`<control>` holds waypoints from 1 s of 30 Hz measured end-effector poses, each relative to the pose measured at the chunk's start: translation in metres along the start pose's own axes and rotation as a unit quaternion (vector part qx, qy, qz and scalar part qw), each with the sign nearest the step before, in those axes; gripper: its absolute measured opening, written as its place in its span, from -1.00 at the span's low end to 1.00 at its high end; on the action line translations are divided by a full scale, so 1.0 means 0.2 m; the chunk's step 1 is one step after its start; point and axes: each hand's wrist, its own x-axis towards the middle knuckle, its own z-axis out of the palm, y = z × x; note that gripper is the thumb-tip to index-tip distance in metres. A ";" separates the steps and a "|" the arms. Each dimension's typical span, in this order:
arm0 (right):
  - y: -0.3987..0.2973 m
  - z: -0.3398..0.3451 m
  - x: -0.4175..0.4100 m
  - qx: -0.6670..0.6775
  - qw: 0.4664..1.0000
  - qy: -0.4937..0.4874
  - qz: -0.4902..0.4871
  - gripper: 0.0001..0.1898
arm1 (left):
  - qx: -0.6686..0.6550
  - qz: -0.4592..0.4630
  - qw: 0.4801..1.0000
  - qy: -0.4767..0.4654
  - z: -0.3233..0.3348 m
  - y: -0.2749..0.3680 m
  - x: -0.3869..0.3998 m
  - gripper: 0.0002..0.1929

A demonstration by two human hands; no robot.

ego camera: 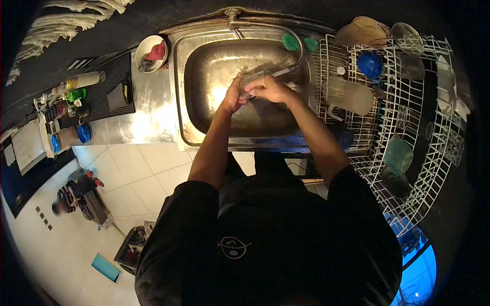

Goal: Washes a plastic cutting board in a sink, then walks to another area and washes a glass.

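Over the stainless-steel sink [214, 118], my left hand [232, 96] holds a clear drinking glass [252, 79] tilted on its side. My right hand [275, 90] grips the glass near its rim, fingers bent across it; their exact hold is partly hidden. The pale end of the flexible faucet hose [283, 72] points at the glass, just above my right hand. From the faucet base [232, 15] at the back, the hose curves around the sink's right side. Whether water is running is hard to tell.
Green scouring pads [291, 42] lie at the back right corner. To the right, a white wire dish rack [377, 134] holds a plastic pitcher [350, 95] and other dishes. A bowl [138, 51] with a red cloth stands left. Another person [69, 197] is far off at lower left.
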 end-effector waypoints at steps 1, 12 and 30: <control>0.02 0.01 0.01 0.001 1.000 0.001 0.001 -0.73 | 0.049 -0.040 0.998 -0.019 -0.01 0.02 -0.02 -0.66; 0.01 -0.02 0.03 0.012 0.998 -0.052 -0.021 -0.57 | 0.035 -0.005 0.999 -0.024 0.00 0.06 -0.03 -0.65; 0.15 0.26 -0.04 0.247 0.937 0.227 0.096 -0.52 | 0.479 0.350 0.789 0.157 0.03 0.22 -0.30 -0.55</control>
